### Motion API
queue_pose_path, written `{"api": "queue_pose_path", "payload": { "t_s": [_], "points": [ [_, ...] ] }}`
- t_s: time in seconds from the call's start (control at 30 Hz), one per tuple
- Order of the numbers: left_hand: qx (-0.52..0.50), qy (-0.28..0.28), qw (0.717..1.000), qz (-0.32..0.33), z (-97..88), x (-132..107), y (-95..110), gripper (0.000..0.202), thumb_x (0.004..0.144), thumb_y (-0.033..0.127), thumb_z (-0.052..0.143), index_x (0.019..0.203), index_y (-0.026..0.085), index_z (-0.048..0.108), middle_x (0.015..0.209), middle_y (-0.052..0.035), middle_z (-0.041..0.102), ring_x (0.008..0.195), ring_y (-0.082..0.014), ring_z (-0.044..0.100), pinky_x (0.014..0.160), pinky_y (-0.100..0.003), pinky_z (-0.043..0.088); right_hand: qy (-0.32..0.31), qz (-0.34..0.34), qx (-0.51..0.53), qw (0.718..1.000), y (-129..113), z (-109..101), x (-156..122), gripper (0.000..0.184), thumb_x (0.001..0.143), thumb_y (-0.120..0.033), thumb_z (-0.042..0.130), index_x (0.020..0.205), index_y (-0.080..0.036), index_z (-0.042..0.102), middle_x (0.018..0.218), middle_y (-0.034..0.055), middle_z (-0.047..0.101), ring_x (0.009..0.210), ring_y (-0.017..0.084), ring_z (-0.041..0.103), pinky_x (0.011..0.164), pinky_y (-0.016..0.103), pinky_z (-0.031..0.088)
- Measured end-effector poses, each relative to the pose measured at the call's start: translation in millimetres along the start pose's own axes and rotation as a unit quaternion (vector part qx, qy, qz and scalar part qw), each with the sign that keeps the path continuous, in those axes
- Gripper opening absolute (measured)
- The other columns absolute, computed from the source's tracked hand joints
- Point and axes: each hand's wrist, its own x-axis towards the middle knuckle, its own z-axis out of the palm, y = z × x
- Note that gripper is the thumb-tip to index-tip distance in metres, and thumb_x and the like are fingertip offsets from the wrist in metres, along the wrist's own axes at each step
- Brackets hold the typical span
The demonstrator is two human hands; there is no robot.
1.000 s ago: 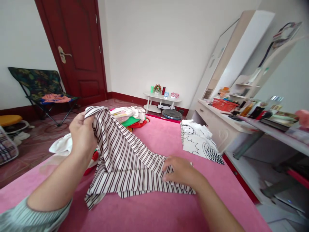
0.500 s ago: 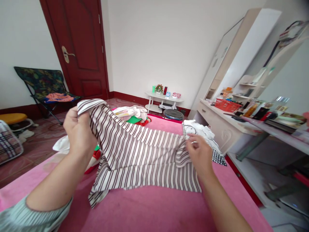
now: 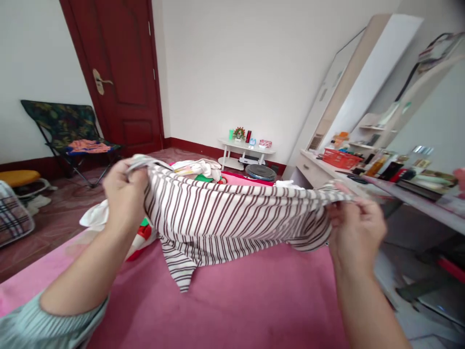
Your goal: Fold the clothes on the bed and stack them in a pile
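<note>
A white garment with dark brown stripes (image 3: pixel 225 208) is stretched between my two hands above the pink bed cover (image 3: pixel 254 300). Its exact kind is hard to make out. My left hand (image 3: pixel 125 189) pinches the upper left end, fingers closed on the cloth. At the upper right end my right hand (image 3: pixel 356 228) grips the fabric, slightly blurred. The lower part hangs in folds, with one pointed corner drooping at the left. Behind it lies a pile of white, green and red clothes (image 3: pixel 198 169), partly hidden by the striped cloth.
A red and white cloth (image 3: pixel 143 235) lies by my left forearm. Along the right stands a dresser (image 3: pixel 308 167) with a red basket (image 3: pixel 341 158) and bottles. A folding chair (image 3: pixel 83 131) holds clothes near the red door (image 3: pixel 119 72). A low white stand (image 3: pixel 247 145) is at the far wall.
My right hand has moved right and a little up with its end of the striped garment, which is now drawn out wider and lifted. My left hand has shifted slightly lower.
</note>
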Motion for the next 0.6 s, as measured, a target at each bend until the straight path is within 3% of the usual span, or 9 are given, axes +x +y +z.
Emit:
{"api": "queue_pose_path", "payload": {
  "t_s": [0.07,0.13,0.2,0.3,0.37,0.4,0.47,0.53,0.6],
  "points": [
    [0.137,-0.142,0.98,-0.022,3.2,-10,-20,0.042,0.071,0.026,0.064,0.111,0.015,0.058,0.104,-0.0077,0.062,0.1,-0.0248,0.058,0.096,-0.044,0.042,-0.13,0.102,-0.135,0.977,33,-10,2,0.029,0.07,-0.037,0.068,0.089,-0.018,0.057,0.093,0.0055,0.066,0.085,0.019,0.064,0.075,0.033,0.05],
    [0.211,-0.259,0.942,0.022,10.7,-24,-31,0.066,0.069,0.032,0.069,0.129,0.018,0.047,0.13,-0.0131,0.05,0.122,-0.031,0.045,0.105,-0.048,0.034,-0.284,0.164,-0.282,0.902,62,-21,0,0.052,0.065,-0.041,0.071,0.108,-0.016,0.056,0.107,0.0112,0.062,0.094,0.024,0.062,0.079,0.038,0.049],
    [0.23,-0.357,0.902,0.082,17.9,-40,-30,0.079,0.071,0.041,0.069,0.14,0.023,0.035,0.146,-0.0121,0.034,0.136,-0.0314,0.028,0.11,-0.048,0.025,-0.404,0.172,-0.397,0.806,82,-29,-7,0.08,0.06,-0.043,0.074,0.131,-0.019,0.044,0.125,0.0151,0.053,0.105,0.028,0.058,0.084,0.041,0.047],
    [0.246,-0.547,0.794,0.101,20.4,-59,-19,0.086,0.067,0.056,0.069,0.142,0.027,0.036,0.149,-0.0103,0.032,0.139,-0.0325,0.021,0.111,-0.05,0.022,-0.501,0.133,-0.515,0.683,93,-35,-19,0.104,0.051,-0.04,0.079,0.143,-0.025,0.031,0.143,0.0151,0.038,0.122,0.033,0.046,0.092,0.044,0.042],
    [0.264,-0.658,0.702,0.072,17.1,-65,-13,0.097,0.057,0.062,0.073,0.141,0.027,0.039,0.149,-0.0126,0.033,0.138,-0.0358,0.022,0.11,-0.052,0.022,-0.52,0.123,-0.564,0.63,93,-35,-24,0.107,0.049,-0.04,0.08,0.143,-0.027,0.031,0.147,0.0153,0.032,0.125,0.036,0.043,0.094,0.046,0.04],
    [0.277,-0.695,0.661,0.054,15.1,-67,-11,0.104,0.051,0.062,0.076,0.141,0.027,0.038,0.149,-0.0141,0.031,0.138,-0.0376,0.022,0.11,-0.053,0.022,-0.521,0.124,-0.578,0.615,92,-34,-25,0.104,0.049,-0.041,0.08,0.142,-0.027,0.034,0.146,0.0154,0.033,0.124,0.037,0.044,0.093,0.046,0.04],
    [0.299,-0.736,0.607,0.03,12.6,-69,-8,0.113,0.045,0.057,0.08,0.143,0.027,0.034,0.151,-0.0165,0.024,0.138,-0.0395,0.02,0.109,-0.054,0.022,-0.527,0.121,-0.58,0.609,88,-31,-27,0.09,0.051,-0.042,0.078,0.135,-0.026,0.046,0.137,0.014,0.047,0.116,0.036,0.051,0.09,0.045,0.041],
    [0.329,-0.747,0.577,0.025,12.8,-71,-6,0.12,0.041,0.051,0.083,0.145,0.028,0.029,0.153,-0.0173,0.018,0.138,-0.041,0.017,0.108,-0.056,0.022,-0.544,0.112,-0.546,0.628,84,-28,-28,0.066,0.054,-0.036,0.076,0.117,-0.027,0.061,0.116,0.0093,0.064,0.106,0.033,0.058,0.086,0.042,0.043],
    [0.36,-0.743,0.564,0.028,14.0,-75,-2,0.124,0.037,0.048,0.084,0.146,0.029,0.027,0.153,-0.0168,0.017,0.138,-0.0436,0.015,0.107,-0.059,0.022,-0.553,0.12,-0.491,0.662,81,-25,-26,0.041,0.057,-0.027,0.07,0.098,-0.027,0.069,0.095,0.0047,0.071,0.094,0.029,0.063,0.08,0.037,0.046]
  ]
}}
